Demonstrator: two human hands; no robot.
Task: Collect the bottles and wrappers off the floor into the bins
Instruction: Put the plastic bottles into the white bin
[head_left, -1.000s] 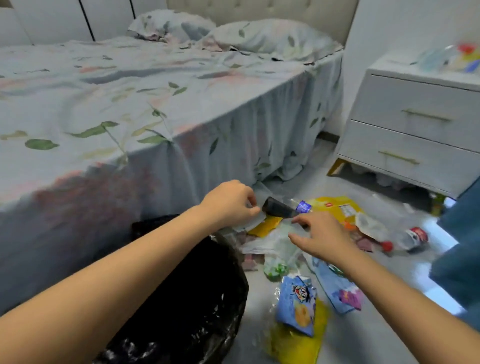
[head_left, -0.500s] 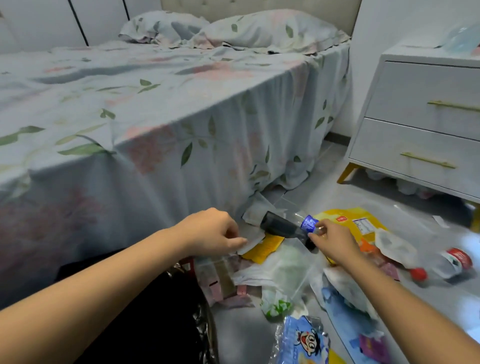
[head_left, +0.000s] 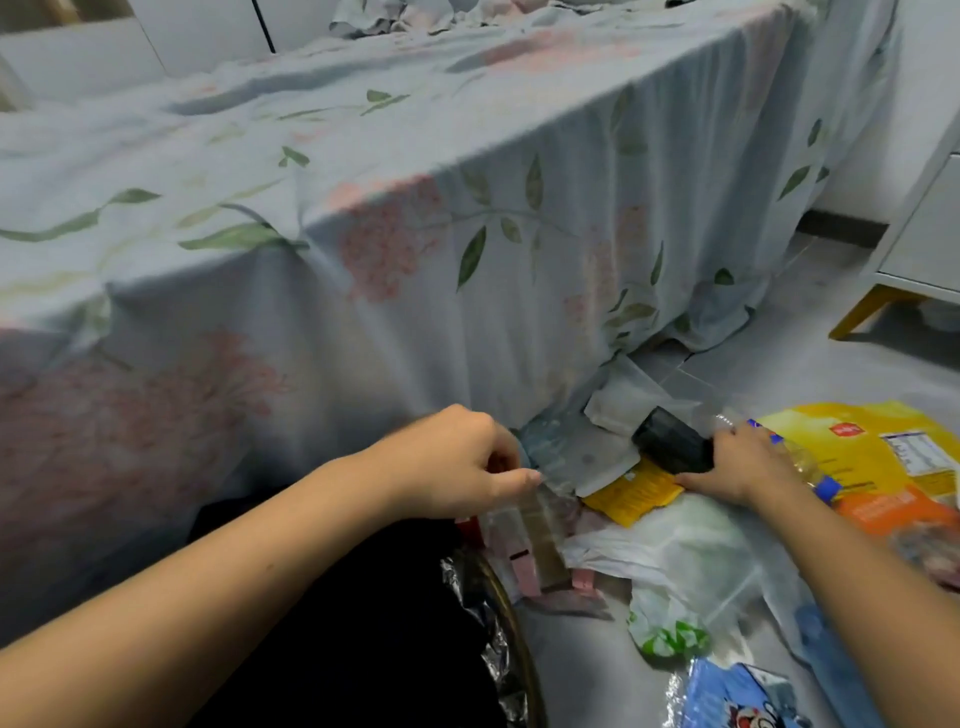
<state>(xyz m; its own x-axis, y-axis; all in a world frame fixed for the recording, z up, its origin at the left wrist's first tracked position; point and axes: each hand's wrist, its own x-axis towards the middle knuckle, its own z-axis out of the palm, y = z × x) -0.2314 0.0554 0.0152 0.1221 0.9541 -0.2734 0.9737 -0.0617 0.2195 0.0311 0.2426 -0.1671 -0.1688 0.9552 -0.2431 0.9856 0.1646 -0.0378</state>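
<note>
In the head view, your left hand (head_left: 457, 462) was curled at about seven o'clock of the litter pile, its fingers (head_left: 524, 475) pinching the top edge of a clear cellophane wrapper with pink and brown strips (head_left: 524, 535). It hung just above the rim of the round bin lined with a black plastic bag (head_left: 511, 623), which sat at six o'clock, close under your arms, likely so that each piece needed only a short carry.

Your right hand (head_left: 743, 467) lay at about three o'clock of the left one, fingers wrapped over the clear plastic bottle with a dark lower half and blue label (head_left: 670, 444), which lay on its side on the grey floor (head_left: 810, 353) against the hem of the floral bedspread (head_left: 467, 249). The grip looked closed round the bottle's middle, probably to lift it level and keep it from rolling under the bed.

Under the bottle rested a small yellow foil wrapper (head_left: 631, 493); at three o'clock spread a large yellow and orange snack bag (head_left: 883, 457). Toward five o'clock lay a crumpled white plastic bag with green print (head_left: 691, 566) and a blue cartoon-printed packet (head_left: 737, 701). Most of the litter was not yet binned.
</note>
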